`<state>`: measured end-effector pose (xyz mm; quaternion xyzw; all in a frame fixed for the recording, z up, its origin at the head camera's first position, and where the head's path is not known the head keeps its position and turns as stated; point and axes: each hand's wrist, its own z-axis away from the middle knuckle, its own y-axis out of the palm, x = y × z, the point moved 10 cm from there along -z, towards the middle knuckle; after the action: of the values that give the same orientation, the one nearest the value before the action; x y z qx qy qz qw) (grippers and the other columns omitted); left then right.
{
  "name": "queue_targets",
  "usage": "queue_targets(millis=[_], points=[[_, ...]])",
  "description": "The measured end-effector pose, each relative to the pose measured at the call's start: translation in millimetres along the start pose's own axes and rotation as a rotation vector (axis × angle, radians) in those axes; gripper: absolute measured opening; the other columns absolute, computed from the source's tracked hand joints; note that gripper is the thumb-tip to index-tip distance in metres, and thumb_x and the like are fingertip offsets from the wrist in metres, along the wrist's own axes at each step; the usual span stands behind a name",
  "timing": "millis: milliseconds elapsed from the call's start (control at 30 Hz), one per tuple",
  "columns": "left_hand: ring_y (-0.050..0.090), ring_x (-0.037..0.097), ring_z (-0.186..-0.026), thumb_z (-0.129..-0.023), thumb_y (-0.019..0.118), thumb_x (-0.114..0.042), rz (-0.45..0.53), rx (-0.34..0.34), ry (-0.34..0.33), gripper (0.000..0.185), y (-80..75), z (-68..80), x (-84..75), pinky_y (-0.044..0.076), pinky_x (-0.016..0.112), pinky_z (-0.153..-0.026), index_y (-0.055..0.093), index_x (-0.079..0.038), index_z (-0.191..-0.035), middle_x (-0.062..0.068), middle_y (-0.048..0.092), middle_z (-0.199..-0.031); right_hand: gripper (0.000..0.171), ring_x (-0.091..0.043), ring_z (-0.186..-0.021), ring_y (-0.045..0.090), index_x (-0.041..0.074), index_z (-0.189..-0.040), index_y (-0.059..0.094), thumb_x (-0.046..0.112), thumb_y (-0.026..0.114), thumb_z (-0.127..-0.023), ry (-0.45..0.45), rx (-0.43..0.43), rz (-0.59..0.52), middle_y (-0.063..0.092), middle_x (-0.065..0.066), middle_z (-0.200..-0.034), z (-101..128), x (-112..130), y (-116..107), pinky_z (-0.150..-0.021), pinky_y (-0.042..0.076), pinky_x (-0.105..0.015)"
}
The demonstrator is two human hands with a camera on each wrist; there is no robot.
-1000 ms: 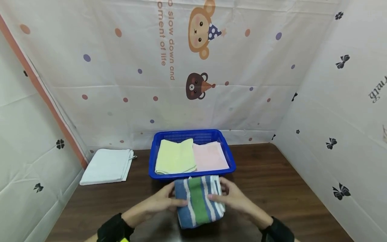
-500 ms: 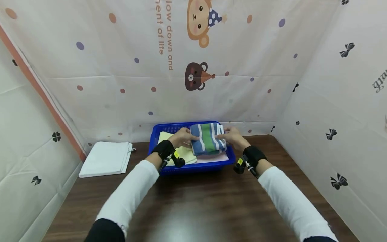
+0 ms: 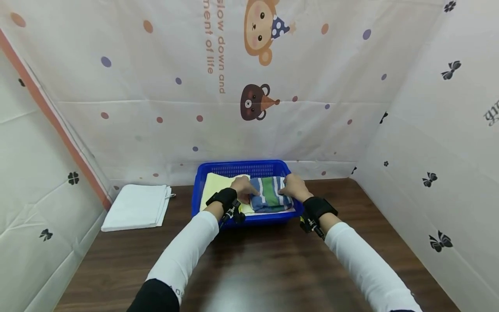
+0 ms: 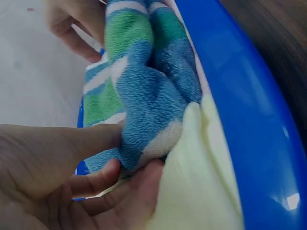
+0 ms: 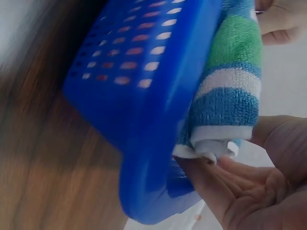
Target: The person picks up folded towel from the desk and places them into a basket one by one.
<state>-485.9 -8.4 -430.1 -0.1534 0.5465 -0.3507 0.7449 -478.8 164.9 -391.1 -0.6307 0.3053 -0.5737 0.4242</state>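
A folded towel (image 3: 270,197) striped blue, green and white lies in the blue plastic basket (image 3: 241,168), on top of a pink towel (image 3: 289,209) and beside a pale yellow towel (image 3: 215,184). My left hand (image 3: 243,188) grips the striped towel's left end; in the left wrist view the thumb (image 4: 91,141) presses its side and curled fingers sit under it (image 4: 144,96). My right hand (image 3: 293,186) holds the right end; the right wrist view shows fingers (image 5: 218,184) under the towel's edge (image 5: 230,91) above the basket wall (image 5: 144,81).
A folded white towel (image 3: 136,207) lies on the dark wooden table (image 3: 253,268) left of the basket. Printed cloth walls close in the table at the back and on both sides. Black wrist straps with cameras sit on both forearms.
Both hands carried the striped towel from the table's near side forward over the basket and lowered it onto the pink towel. The arms stretched out.
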Motion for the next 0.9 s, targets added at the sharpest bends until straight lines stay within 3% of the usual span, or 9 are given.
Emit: queue_targets(millis=[67, 100, 300, 400, 533, 633, 733, 800, 900], points=[[0.065, 0.02, -0.055, -0.092, 0.078, -0.021, -0.005, 0.04, -0.013, 0.033, 4.8, 1.2, 1.0, 0.061, 0.032, -0.058, 0.07, 0.006, -0.108, 0.018, 0.07, -0.075, 0.044, -0.014, -0.048, 0.037, 0.011, -0.06, 0.044, 0.011, 0.077, -0.09, 0.0, 0.015, 0.017, 0.033, 0.0, -0.054, 0, -2, 7, -0.05, 0.03, -0.026], [0.069, 0.022, -0.059, -0.092, 0.077, -0.021, -0.004, 0.063, -0.021, 0.032, 7.1, 1.8, 1.4, 0.062, 0.032, -0.06, 0.071, 0.007, -0.107, 0.021, 0.072, -0.08, 0.043, -0.013, -0.048, 0.037, 0.012, -0.061, 0.045, 0.011, 0.077, -0.09, 0.014, 0.017, 0.025, 0.034, 0.002, -0.053, 1, -4, 10, -0.049, 0.03, -0.025], [0.075, 0.032, -0.097, -0.097, 0.071, -0.018, -0.038, 0.205, 0.011, 0.038, 11.2, 8.3, -5.8, 0.063, 0.033, -0.078, 0.065, 0.008, -0.124, 0.029, 0.072, -0.113, 0.023, -0.021, -0.059, 0.06, 0.006, -0.081, 0.067, 0.021, 0.081, -0.088, 0.103, -0.003, 0.225, 0.057, -0.005, -0.063, -3, 1, 11, -0.051, 0.043, -0.032], [0.073, 0.031, -0.101, -0.098, 0.07, -0.02, -0.088, 0.256, 0.034, 0.034, 8.8, 13.3, -12.4, 0.062, 0.034, -0.084, 0.067, 0.005, -0.121, 0.025, 0.072, -0.115, 0.024, -0.024, -0.063, 0.065, 0.004, -0.088, 0.071, 0.025, 0.081, -0.088, 0.112, 0.011, 0.332, 0.061, -0.008, -0.066, -6, 6, 8, -0.055, 0.048, -0.036], [0.07, 0.035, -0.112, -0.1, 0.066, -0.026, -0.12, 0.282, 0.053, 0.036, -3.6, 23.7, -15.1, 0.059, 0.041, -0.095, 0.065, 0.001, -0.124, 0.024, 0.069, -0.123, 0.038, -0.032, -0.08, 0.071, 0.0, -0.111, 0.072, 0.032, 0.079, -0.09, 0.151, 0.042, 0.398, 0.073, -0.018, -0.09, -4, 1, -3, -0.066, 0.054, -0.041], [0.068, 0.039, -0.115, -0.101, 0.062, -0.026, -0.107, 0.235, 0.078, 0.039, -32.3, 31.0, -11.5, 0.058, 0.046, -0.099, 0.061, 0.001, -0.13, 0.027, 0.066, -0.128, 0.039, -0.03, -0.082, 0.068, 0.001, -0.112, 0.072, 0.033, 0.079, -0.09, 0.186, 0.06, 0.386, 0.073, -0.017, -0.095, -3, -6, -12, -0.071, 0.052, -0.041], [0.071, 0.037, -0.106, -0.102, 0.06, -0.022, -0.054, 0.13, 0.12, 0.04, -76.4, 37.9, 1.7, 0.059, 0.044, -0.094, 0.059, 0.005, -0.132, 0.027, 0.067, -0.123, 0.028, -0.023, -0.068, 0.062, 0.001, -0.092, 0.074, 0.029, 0.076, -0.092, 0.196, 0.094, 0.319, 0.068, -0.011, -0.075, -2, -15, -17, -0.067, 0.049, -0.037], [0.072, 0.034, -0.093, -0.103, 0.057, -0.019, -0.016, 0.047, 0.146, 0.042, -108.9, 43.2, 19.6, 0.061, 0.041, -0.085, 0.056, 0.01, -0.132, 0.027, 0.069, -0.115, 0.029, -0.018, -0.057, 0.059, 0.003, -0.076, 0.071, 0.026, 0.075, -0.093, 0.191, 0.119, 0.265, 0.062, -0.006, -0.061, 0, -22, -17, -0.062, 0.048, -0.034], [0.069, 0.022, -0.073, -0.102, 0.054, -0.015, -0.054, -0.095, 0.138, 0.039, -153.6, 47.9, 64.6, 0.06, 0.03, -0.068, 0.052, 0.014, -0.128, 0.023, 0.07, -0.099, 0.039, -0.019, -0.05, 0.064, 0.007, -0.06, 0.063, 0.022, 0.072, -0.095, 0.154, 0.151, 0.189, 0.059, -0.004, -0.051, 4, -32, -16, -0.053, 0.048, -0.029]])
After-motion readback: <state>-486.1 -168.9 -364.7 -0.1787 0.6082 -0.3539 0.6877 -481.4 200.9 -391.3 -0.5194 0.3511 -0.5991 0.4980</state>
